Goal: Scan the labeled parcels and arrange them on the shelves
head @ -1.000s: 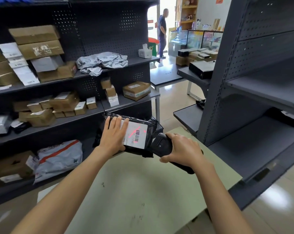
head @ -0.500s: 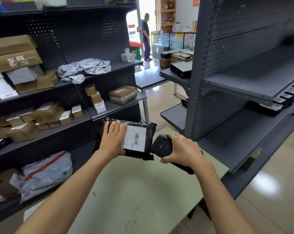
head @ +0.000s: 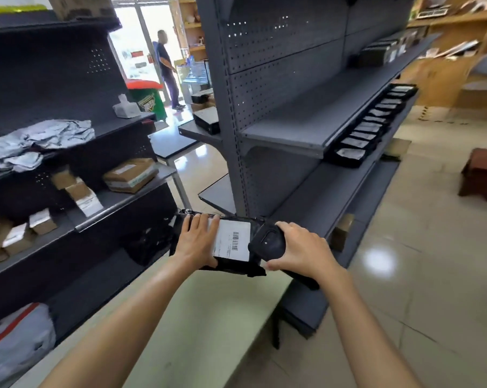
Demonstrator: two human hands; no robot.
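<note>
The grey shelf unit (head: 306, 119) on the right fills most of the view. Its lower shelf carries 1 row of black labeled parcels (head: 373, 127) along the front edge, with bare shelf nearer the person. The dark shelves (head: 119, 203) on the left hold cardboard boxes and crumpled grey bags. In front lies a pale green table (head: 197, 317).

Above the table's far end, the left hand (head: 199, 242) holds a black parcel (head: 231, 264), fingers laid fairly straight over its top and partly on the white barcode label (head: 232, 240), thumb curled under the near edge. The right hand (head: 303, 252) grips a black scanner (head: 267, 243), fingers wrapped around it, its head just beside the label.

No scan light shows on the label, so the scan step is probably done and shelving comes next. That calls for carrying the parcel right and setting it label-up at the near end of the row.
</note>
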